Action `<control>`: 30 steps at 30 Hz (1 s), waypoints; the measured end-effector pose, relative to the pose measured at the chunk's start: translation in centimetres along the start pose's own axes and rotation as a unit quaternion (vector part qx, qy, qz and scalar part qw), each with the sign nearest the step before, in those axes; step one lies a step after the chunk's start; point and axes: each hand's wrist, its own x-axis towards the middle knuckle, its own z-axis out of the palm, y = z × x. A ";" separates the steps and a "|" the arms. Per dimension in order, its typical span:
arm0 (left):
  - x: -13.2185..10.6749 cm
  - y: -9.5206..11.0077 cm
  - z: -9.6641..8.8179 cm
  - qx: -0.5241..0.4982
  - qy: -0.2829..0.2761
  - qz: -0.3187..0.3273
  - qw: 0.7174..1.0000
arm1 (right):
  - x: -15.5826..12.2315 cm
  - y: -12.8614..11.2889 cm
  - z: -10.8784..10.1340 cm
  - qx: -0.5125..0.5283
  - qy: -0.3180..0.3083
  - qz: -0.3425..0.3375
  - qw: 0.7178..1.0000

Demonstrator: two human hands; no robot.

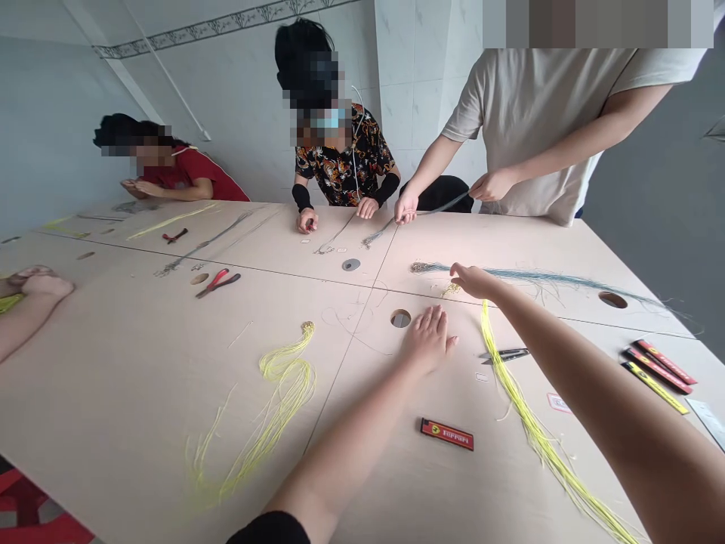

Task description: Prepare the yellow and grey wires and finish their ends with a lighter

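Observation:
My left hand (431, 340) lies flat on the table with its fingers stretched out, just right of a round hole (400, 318), and holds nothing. Further right, my right hand (474, 281) reaches over a small pile of gold-coloured pieces (451, 289); its bent fingers look apart, with nothing visible between them. Below that hand, a bundle of yellow cords (518, 400) runs toward the front right. Dark scissors or snips (513, 355) lie partly under these cords. Beyond my right hand stretches a bundle of blue-grey cords (538, 275) with metal ends.
Another yellow cord bundle (288, 370) lies left of my arm. A red Ferrari label bar (447, 434) is in front; several similar bars (660, 366) sit right. Red-handled pliers (218, 282) lie left. Co-workers sit or stand around the table; one standing person's hands (406, 207) hold grey cords.

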 end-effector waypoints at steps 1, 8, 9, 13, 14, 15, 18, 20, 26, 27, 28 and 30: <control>0.0 0.0 0.0 -0.001 0.000 -0.001 1.000 | -0.1 0.1 0.1 0.004 0.001 0.002 1.000; 0.1 -0.1 0.1 -0.005 0.006 -0.005 1.000 | -0.6 0.4 0.5 0.025 0.003 0.014 1.000; 0.1 -0.1 0.1 -0.006 0.007 -0.004 1.000 | -0.7 0.5 0.5 0.028 0.004 0.014 1.000; 0.1 -0.1 -0.1 -0.011 0.005 -0.004 1.000 | -0.7 0.6 0.2 0.037 0.004 0.011 0.999; 0.1 -0.1 -0.1 -0.013 0.004 -0.005 1.000 | -0.7 0.6 0.1 0.039 0.004 0.011 0.999; 0.1 0.0 -0.1 -0.015 0.002 -0.004 1.000 | -0.7 0.6 0.0 0.041 0.003 0.011 0.999; 0.1 0.0 -0.1 -0.021 -0.001 -0.005 1.000 | -0.8 0.4 -0.1 0.048 0.001 0.010 0.999; 0.0 0.0 0.0 -0.029 0.000 -0.007 1.000 | -0.9 0.2 -0.2 0.056 0.001 0.009 0.998; 1.1 -0.6 -1.0 -0.125 0.008 -0.029 0.992 | -0.8 0.0 -0.7 0.096 -0.007 0.017 0.995; 1.7 -0.8 -1.4 -0.148 0.006 -0.048 0.988 | -0.7 0.1 -0.8 0.106 -0.011 0.021 0.994; 2.5 -0.9 -1.8 -0.170 0.002 -0.071 0.983 | -0.6 0.3 -0.9 0.116 -0.014 0.027 0.993; 4.1 -1.1 -2.5 -0.200 0.000 -0.113 0.973 | -0.4 0.7 -1.1 0.137 -0.021 0.042 0.989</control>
